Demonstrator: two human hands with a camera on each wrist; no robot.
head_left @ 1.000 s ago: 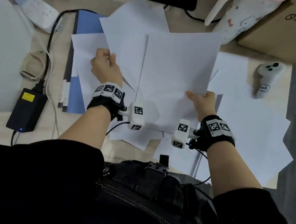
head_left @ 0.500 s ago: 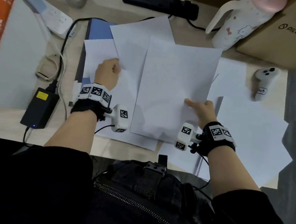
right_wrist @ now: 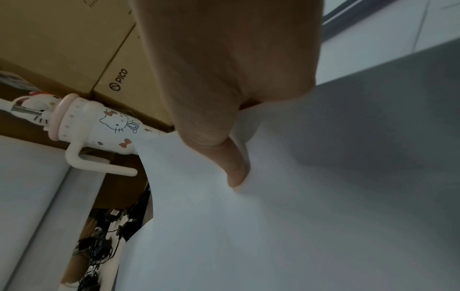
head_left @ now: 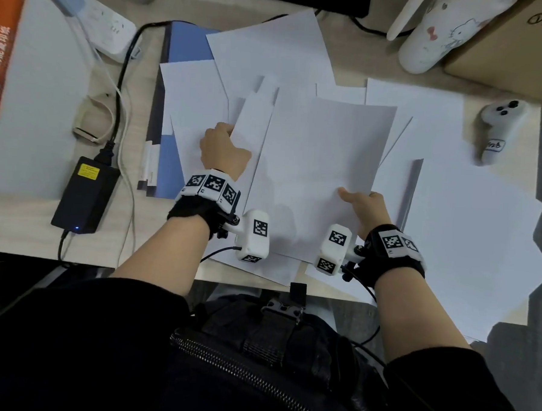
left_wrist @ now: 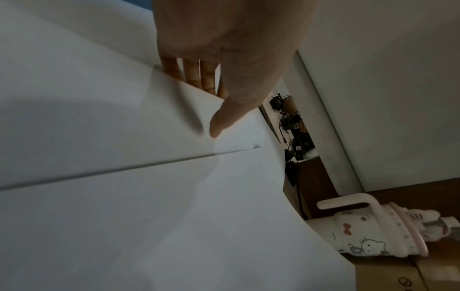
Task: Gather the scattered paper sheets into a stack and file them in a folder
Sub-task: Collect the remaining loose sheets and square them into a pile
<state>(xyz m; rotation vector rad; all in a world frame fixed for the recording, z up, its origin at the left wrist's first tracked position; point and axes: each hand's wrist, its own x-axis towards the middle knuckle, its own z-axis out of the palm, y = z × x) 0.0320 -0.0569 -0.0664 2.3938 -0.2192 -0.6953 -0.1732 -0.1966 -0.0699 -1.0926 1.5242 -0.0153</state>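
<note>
Your right hand (head_left: 365, 210) has a grip on the top sheets (head_left: 321, 176) at their near right edge, thumb on top and fingers underneath, w/ the bundle lifted a bit off the tabletop (head_left: 350, 52). Your left hand (head_left: 223, 152) pinches the left edge of another sheet (head_left: 255, 126) that sits partly under the bundle; the left wrist view shows its thumb pressed on top and its fingers (left_wrist: 196, 74) tucked beneath. So both hands are grasping paper, neither is free.

The bundle's long axis runs away from you, tilted slightly right. The blue folder (head_left: 181, 43) lies to the left, beyond your left hand, mostly covered by loose sheets, so the left hand is the nearer one to it. More loose pages (head_left: 469, 231) are spread on the right, nearer your right hand. Likely still gathering; filing not started yet.
</note>
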